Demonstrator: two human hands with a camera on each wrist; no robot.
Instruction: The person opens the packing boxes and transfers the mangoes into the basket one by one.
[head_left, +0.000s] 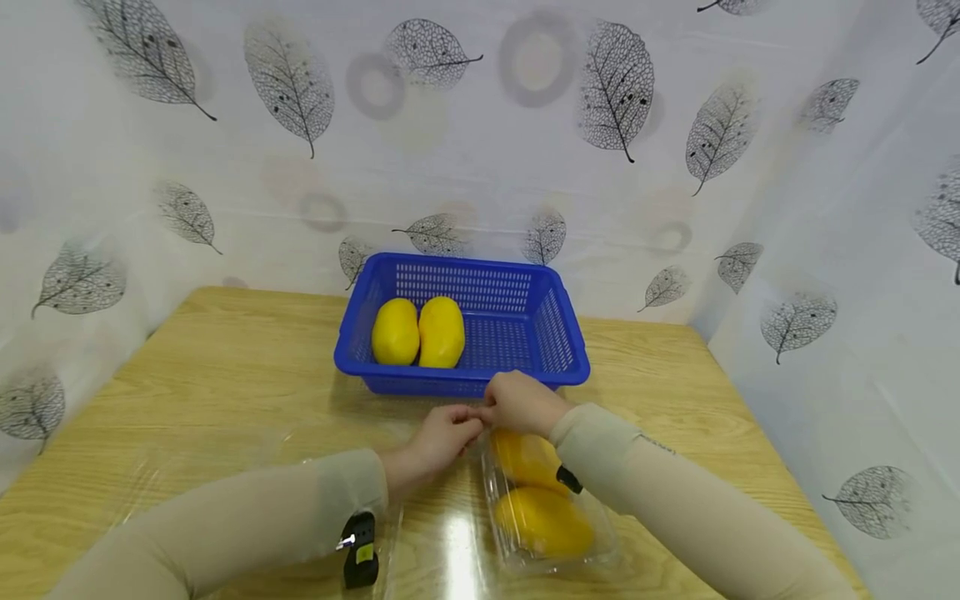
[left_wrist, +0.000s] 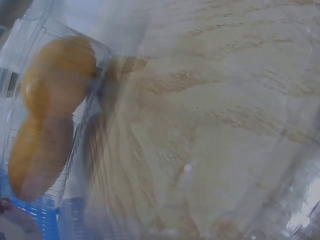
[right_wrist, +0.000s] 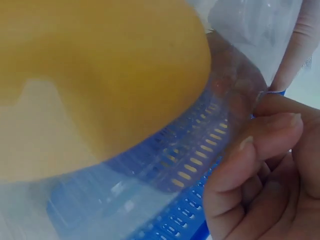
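Note:
A clear plastic clamshell container (head_left: 510, 550) with two yellow-orange mangoes (head_left: 545, 522) in it lies at the front, right of centre. At its far end my two hands meet. The right hand (head_left: 525, 404) reaches over the mangoes, fingers curled, pinching the container's edge. From the left, my left hand (head_left: 435, 442) pinches the same edge beside it. Close up in the right wrist view, curled fingers (right_wrist: 232, 175) grip the clear rim beside a mango (right_wrist: 115, 90). The left wrist view shows the mangoes (left_wrist: 60, 80) through the plastic.
A blue plastic basket (head_left: 461, 383) stands just beyond the hands, with two yellow mangoes (head_left: 441, 333) in its left half. More clear plastic packaging (head_left: 202, 450) lies on the wooden table (head_left: 262, 358) at left, partly under the left forearm. A leaf-patterned sheet (head_left: 480, 150) surrounds the table.

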